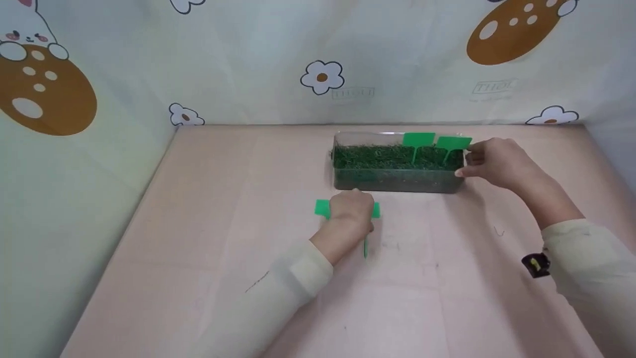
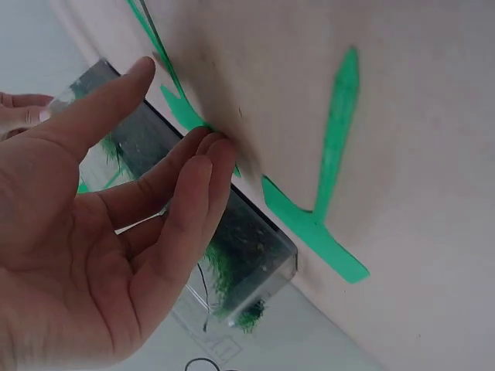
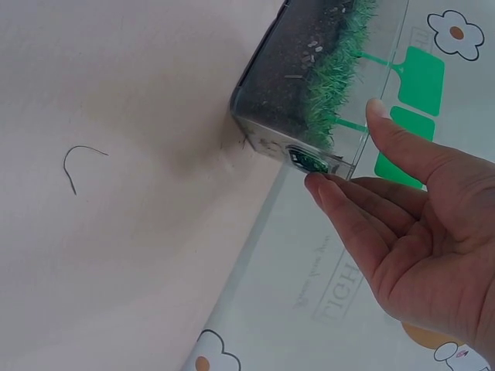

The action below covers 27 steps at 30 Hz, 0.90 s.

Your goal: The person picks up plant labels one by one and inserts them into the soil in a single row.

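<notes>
A clear rectangular box (image 1: 397, 181) filled with dark soil and green grass stands toward the back of the table. Two green T-shaped plant labels, one label (image 1: 419, 139) beside another label (image 1: 453, 143), stand upright in the grass at its right side. My right hand (image 1: 499, 161) rests its fingertips against the box's right end. My left hand (image 1: 352, 209) is in front of the box, above two more green labels. In the left wrist view its fingertips touch one flat label (image 2: 186, 112), thumb held apart; the other label (image 2: 313, 220) lies loose beside the fingers.
Behind the box rises a pale wall sheet (image 1: 258, 64) with flowers and brown spotted shapes. A thin dark curved thread (image 3: 68, 158) lies on the pinkish table (image 1: 208, 223). A small black item (image 1: 536, 265) shows at the right cuff.
</notes>
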Available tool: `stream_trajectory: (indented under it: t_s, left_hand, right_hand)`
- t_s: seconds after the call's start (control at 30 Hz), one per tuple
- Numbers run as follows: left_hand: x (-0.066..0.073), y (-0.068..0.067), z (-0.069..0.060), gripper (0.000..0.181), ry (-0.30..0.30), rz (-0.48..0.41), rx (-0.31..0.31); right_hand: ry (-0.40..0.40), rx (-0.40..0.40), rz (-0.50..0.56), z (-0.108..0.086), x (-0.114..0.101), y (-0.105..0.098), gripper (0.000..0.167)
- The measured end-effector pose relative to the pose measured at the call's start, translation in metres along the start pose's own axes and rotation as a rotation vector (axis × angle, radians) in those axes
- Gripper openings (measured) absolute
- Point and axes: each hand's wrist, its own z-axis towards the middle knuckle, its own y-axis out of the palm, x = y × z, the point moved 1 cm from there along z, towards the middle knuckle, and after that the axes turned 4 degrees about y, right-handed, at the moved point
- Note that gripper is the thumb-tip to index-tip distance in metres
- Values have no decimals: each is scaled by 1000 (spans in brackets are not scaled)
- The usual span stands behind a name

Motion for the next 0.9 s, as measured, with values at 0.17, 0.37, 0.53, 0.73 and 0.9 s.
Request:
stream_trajectory:
  t_s: [0.17, 0.37, 0.53, 0.73, 0.9]
  left_hand:
    - [7, 4, -6, 19, 3, 80, 15]
    - [13, 7, -12, 18, -4, 131, 21]
    - [14, 10, -10, 23, -18, 83, -3]
    - [4, 9, -10, 18, -15, -40, -36]
    - [-7, 6, -20, 12, 12, -45, -32]
  right_hand:
    - [-5, -10, -1, 0, 0, 2, 66]
    - [-7, -6, -11, 0, 1, 1, 66]
    - [-3, -15, -13, 0, 3, 2, 64]
    - [-10, -16, -18, 0, 3, 2, 63]
    - [-8, -20, -15, -1, 2, 2, 62]
